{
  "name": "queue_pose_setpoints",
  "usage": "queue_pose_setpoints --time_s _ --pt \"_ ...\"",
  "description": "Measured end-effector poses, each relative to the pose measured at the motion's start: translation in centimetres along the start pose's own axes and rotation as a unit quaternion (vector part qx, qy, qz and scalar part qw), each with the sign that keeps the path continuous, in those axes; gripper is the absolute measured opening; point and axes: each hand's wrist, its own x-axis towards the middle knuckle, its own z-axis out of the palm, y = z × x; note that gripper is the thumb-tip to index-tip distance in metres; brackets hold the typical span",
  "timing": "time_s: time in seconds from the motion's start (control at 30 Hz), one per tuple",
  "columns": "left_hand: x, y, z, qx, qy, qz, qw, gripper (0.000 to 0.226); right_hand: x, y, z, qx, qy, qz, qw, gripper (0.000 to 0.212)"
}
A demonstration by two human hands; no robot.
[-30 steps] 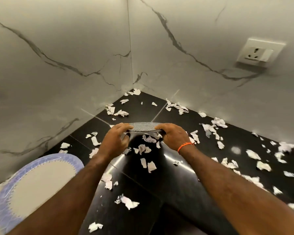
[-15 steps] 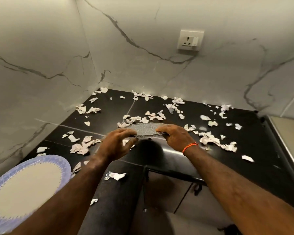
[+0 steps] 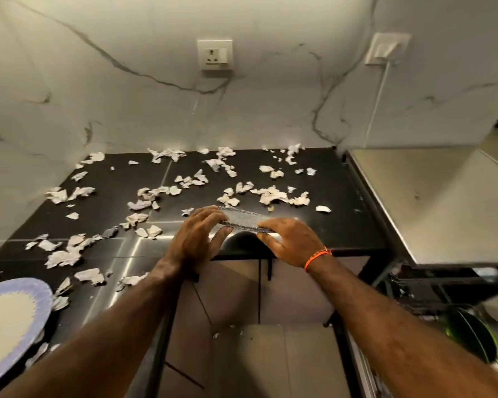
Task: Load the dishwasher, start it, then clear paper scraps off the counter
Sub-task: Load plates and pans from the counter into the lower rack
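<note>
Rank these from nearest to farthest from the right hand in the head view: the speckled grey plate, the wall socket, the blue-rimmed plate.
1. The speckled grey plate, gripped by the right hand at its right edge.
2. The blue-rimmed plate, at the counter's near left corner.
3. The wall socket, high on the back wall.

Veined marble wall (image 3: pixel 156 110), socket (image 3: pixel 215 55)

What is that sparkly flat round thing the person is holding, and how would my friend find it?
Start at the black counter strewn with torn paper scraps, then look at its front edge. There the left hand and right hand hold a small grey speckled plate by opposite rims. Unlike the big blue-rimmed plate lying at far left, it is small, glittery and lifted.
</note>
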Motion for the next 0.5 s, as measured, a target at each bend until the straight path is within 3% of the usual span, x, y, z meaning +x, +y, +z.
queue_pose_setpoints --time_s 0.27,0.5 --pt "0.3 10.2 6.5 -0.026 -0.044 0.135 0.99 0.031 -14.8 3.9 -3.2 -0.05 0.07 0.066 0.994 0.03" --pt "1.1 20.2 13.4 -0.051 -0.096 0.205 0.973 0.036 -25.6 7.3 -6.9 -0.093 0.071 0.204 0.972 0.032"
